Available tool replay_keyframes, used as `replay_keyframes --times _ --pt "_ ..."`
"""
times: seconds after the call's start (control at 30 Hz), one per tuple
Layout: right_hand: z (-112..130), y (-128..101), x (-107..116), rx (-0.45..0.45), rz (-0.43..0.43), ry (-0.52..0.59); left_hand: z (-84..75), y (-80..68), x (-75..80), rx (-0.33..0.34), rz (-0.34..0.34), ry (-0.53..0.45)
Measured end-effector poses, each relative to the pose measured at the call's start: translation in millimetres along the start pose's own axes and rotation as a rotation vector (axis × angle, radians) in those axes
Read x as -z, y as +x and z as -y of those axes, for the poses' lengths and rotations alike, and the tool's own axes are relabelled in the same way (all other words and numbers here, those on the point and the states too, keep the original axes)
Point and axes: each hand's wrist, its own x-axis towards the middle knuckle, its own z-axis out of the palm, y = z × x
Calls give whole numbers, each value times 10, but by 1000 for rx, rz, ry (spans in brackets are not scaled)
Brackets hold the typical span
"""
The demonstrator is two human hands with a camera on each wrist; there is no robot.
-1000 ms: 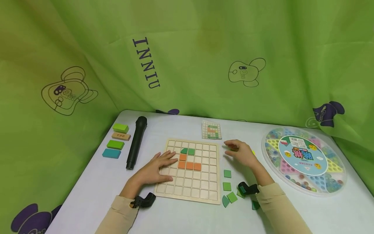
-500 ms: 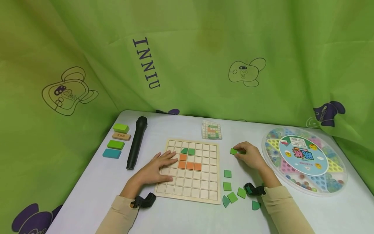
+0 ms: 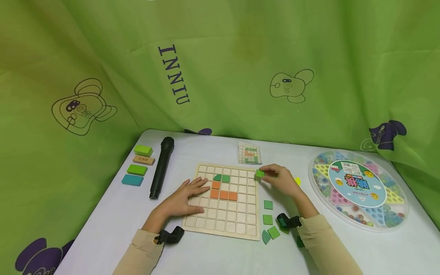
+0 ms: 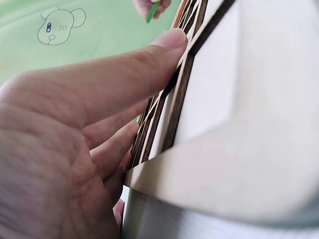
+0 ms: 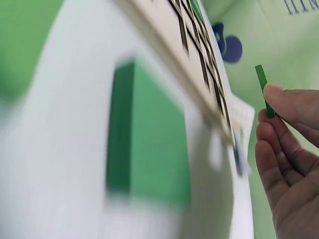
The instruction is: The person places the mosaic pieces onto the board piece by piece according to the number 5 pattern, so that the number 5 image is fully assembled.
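While your right hand (image 3: 283,179) hung just past the board's right edge, it was pinching a small green tile (image 3: 259,173) between thumb and fingertips, so the tile sat right over the upper right corner of the wooden grid board (image 3: 224,200). The right wrist view showed that same tile (image 5: 264,90) edge-on, clamped at the tips of your fingers (image 5: 289,102), lifted clear of the table.

Your left hand (image 3: 183,198) was lying flat and spread out on the board's left side, fingers straight, pressing it down. Fingertips pointed toward 2 o'clock, ending just beside the orange tiles (image 3: 222,193). Up close, the left wrist camera had your thumb (image 4: 124,74) laid along the board's grid lines.

On the board, two green pieces (image 3: 221,177) sat at 12 o'clock from the orange ones, touching them. Off the board's lower right corner, at about 4 o'clock, you had a loose bunch of spare green tiles (image 3: 268,218) on the table (image 3: 113,217). A pattern card (image 3: 249,152) lay at 12 o'clock from the board. Over at 9 o'clock was a black microphone (image 3: 161,167), and further out a column of colored blocks (image 3: 137,165). The round marble game tray (image 3: 357,187) sat way off at 3 o'clock.
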Motion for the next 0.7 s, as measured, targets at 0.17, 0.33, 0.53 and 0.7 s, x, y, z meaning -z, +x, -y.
replay_keyframes --times 0.17,0.33,0.53,0.7 --pt "165 155 -200 25 87 30 3 7 -7 2 2 7" --pt "320 258 -376 -20 189 -1 -12 10 -12 10 10 1" --pt "392 324 -514 3 225 -93 -23 6 -5 11 10 4" --pt "427 350 -556 24 230 -133 -19 -4 6 14 11 17"
